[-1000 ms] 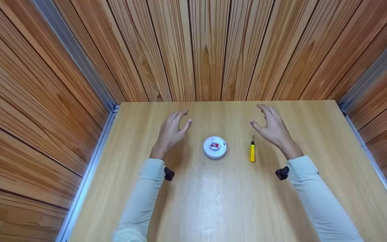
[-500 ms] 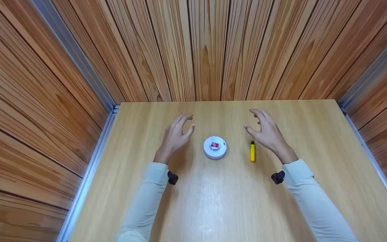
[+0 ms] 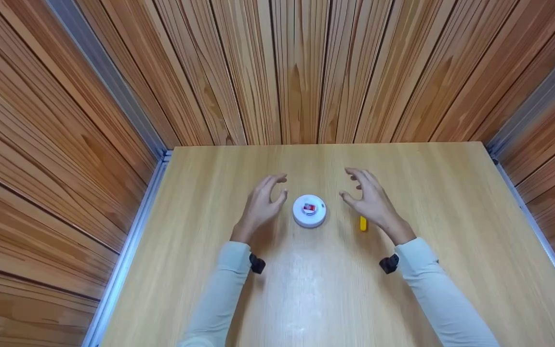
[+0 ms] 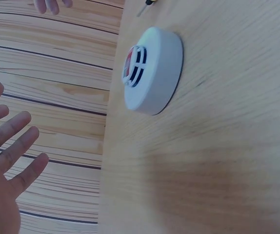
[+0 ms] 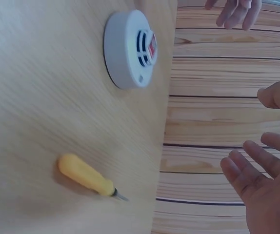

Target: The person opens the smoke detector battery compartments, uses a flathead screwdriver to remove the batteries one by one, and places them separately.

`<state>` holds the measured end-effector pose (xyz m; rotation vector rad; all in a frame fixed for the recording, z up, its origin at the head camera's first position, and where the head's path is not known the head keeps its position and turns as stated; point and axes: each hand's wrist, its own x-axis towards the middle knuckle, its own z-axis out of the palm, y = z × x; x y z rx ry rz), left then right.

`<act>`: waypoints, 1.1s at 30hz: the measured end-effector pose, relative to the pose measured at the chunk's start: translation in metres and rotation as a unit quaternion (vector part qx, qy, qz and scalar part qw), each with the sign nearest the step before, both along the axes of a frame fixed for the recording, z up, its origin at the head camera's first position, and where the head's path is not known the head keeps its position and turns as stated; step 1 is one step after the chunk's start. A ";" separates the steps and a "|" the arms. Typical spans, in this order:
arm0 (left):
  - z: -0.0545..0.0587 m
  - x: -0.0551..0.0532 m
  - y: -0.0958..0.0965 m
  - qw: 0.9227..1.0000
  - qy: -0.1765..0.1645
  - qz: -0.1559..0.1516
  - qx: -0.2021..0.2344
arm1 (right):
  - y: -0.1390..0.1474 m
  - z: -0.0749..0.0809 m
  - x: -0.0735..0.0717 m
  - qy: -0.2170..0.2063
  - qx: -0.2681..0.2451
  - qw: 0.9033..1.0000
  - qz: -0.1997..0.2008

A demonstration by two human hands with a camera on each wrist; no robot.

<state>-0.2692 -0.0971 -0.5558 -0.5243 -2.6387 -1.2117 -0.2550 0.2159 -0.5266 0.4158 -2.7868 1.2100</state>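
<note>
A round white smoke detector (image 3: 309,219) with a slotted raised centre and a red label lies on the table between the two hands. To its left hovers my left hand (image 3: 261,205), fingers loosely bent, thumb apart, touching nothing. On the other side my right hand (image 3: 373,202) is held in the air in a similar pose, holding nothing. Beneath the right hand lies a screwdriver (image 5: 89,176) with a yellow handle and a short metal shaft; in the head view the hand hides most of it.
The wooden table (image 3: 297,289) reaches back to a wall of wood planks (image 3: 301,72). Metal rails (image 3: 128,250) run along its sides. A small black camera is worn on each wrist, below pale sleeves (image 3: 219,289).
Both hands have moved inward and toward the near side, closer to the smoke detector. The right hand now covers most of the screwdriver in the head view. Smoke detector and screwdriver stay put.
</note>
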 end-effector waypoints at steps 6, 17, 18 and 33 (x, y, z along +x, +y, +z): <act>-0.008 0.004 0.007 1.000 -0.010 -0.017 0.013 | -0.007 -0.014 0.004 -0.004 -0.024 1.000 0.012; -0.027 0.008 0.017 0.996 -0.073 -0.025 0.038 | -0.017 -0.034 0.006 -0.020 -0.050 0.999 0.011; -0.029 0.008 0.018 0.996 -0.078 -0.028 0.041 | -0.018 -0.035 0.006 -0.022 -0.051 0.998 0.011; -0.054 0.014 0.026 0.991 -0.126 -0.048 0.015 | -0.033 -0.061 0.007 -0.022 -0.052 0.998 0.021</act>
